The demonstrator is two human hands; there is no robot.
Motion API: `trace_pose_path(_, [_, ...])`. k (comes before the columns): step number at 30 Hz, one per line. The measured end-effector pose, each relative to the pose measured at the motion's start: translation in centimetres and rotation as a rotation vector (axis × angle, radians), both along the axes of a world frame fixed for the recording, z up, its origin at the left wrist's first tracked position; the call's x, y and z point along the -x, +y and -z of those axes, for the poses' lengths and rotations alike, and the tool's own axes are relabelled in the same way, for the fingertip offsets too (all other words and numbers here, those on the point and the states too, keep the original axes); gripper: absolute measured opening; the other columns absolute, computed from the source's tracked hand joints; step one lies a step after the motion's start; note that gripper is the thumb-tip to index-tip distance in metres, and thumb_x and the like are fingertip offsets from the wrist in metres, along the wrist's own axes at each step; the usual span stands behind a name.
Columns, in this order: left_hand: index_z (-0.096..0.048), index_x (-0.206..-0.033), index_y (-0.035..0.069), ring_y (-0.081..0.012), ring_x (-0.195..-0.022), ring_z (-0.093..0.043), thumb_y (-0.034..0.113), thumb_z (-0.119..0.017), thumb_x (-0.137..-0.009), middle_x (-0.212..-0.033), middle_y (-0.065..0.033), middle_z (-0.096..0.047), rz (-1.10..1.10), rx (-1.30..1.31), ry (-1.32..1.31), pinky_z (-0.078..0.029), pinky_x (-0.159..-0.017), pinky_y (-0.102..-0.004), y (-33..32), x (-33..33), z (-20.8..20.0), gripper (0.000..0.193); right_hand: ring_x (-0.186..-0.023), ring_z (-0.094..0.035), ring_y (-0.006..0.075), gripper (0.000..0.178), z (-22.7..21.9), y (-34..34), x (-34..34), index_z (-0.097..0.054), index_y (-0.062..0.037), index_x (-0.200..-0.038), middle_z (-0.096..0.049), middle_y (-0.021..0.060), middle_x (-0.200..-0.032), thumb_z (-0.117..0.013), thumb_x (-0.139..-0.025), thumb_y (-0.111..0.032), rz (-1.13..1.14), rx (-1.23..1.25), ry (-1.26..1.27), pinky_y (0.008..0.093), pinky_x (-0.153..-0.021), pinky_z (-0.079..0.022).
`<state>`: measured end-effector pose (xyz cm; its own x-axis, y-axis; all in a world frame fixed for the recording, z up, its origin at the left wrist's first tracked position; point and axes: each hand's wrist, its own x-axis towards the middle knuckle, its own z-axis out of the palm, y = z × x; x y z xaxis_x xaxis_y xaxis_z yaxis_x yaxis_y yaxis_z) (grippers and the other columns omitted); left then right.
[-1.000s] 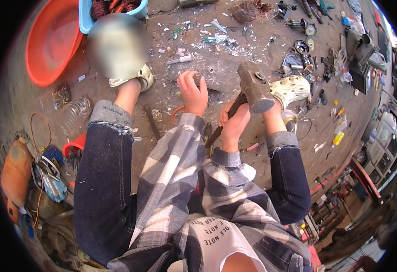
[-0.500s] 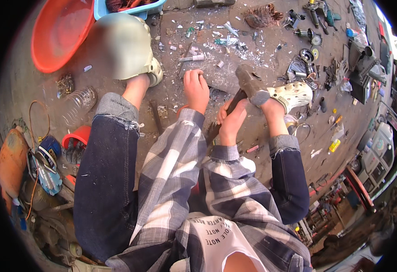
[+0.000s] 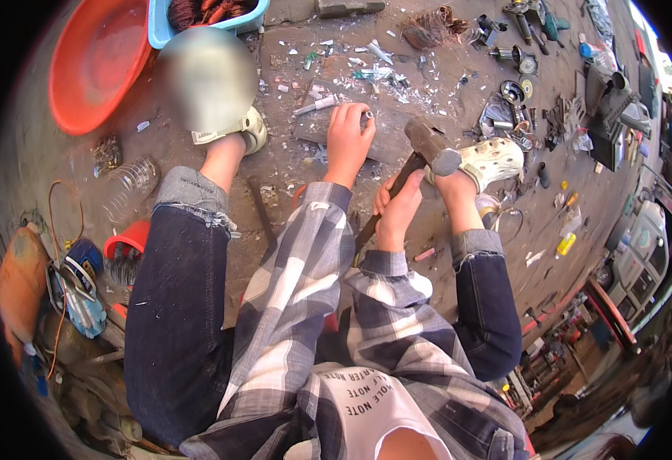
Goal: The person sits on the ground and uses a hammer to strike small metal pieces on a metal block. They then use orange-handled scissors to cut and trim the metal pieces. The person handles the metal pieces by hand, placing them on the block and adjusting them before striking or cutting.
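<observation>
My left hand (image 3: 348, 144) is over a flat grey slab (image 3: 388, 148) on the ground, fingers closed. Between thumb and forefinger sits a small short cylinder (image 3: 366, 116), only its end showing. Just left of those fingers, a longer pale tube-like piece (image 3: 316, 105) lies on the slab. My right hand (image 3: 399, 207) is wrapped round the dark handle of a sledgehammer (image 3: 434, 149). Its heavy, rusty head is raised beside the slab's right end, near my right shoe (image 3: 494, 162).
Broken bits (image 3: 382, 75) litter the ground beyond the slab. A red basin (image 3: 100, 65) and a blue tub (image 3: 232, 23) stand at far left. Copper wire (image 3: 437, 29) lies at the back; metal parts and tools (image 3: 514, 60) are spread to the right. A clear bottle (image 3: 130, 188) lies left.
My left hand has moved forward and right and closed on the small cylinder. The hammer in my right hand has shifted slightly right and nearer.
</observation>
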<state>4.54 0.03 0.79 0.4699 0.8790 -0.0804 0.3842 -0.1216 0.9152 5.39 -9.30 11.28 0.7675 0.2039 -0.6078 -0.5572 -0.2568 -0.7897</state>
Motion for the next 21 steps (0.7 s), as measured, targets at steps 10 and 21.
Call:
trace_pose_path(10, [-0.057,-0.098,0.006,-0.0302,-0.097,-0.050,0.006,-0.068,-0.073,-0.099,-0.0090,-0.054,-0.001,-0.178,0.124,-0.042,-0.087,-0.0408,-1.0,0.4,-1.3,0.027,-0.034,-0.032,0.0125,0.059,0.2,-0.2,-0.4,-0.039,-0.0051,-0.065,-0.035,0.0029,-0.046,-0.030,-0.096,-0.054,-0.013,0.039,-0.052,0.0265,-0.034,-0.025])
trace_pose_path(21, [-0.053,-0.078,0.003,-0.0303,-0.081,-0.051,0.001,-0.062,-0.076,-0.081,-0.0114,-0.052,-0.135,-0.003,0.028,-0.042,-0.072,-0.0400,-1.3,3.3,1.5,0.010,-0.034,-0.032,0.0099,0.058,4.9,0.1,1.5,-0.038,-0.0085,-0.062,-0.034,-0.0014,-0.044,-0.036,-0.095,-0.056,-0.079,0.223,0.113,0.0261,-0.033,-0.025])
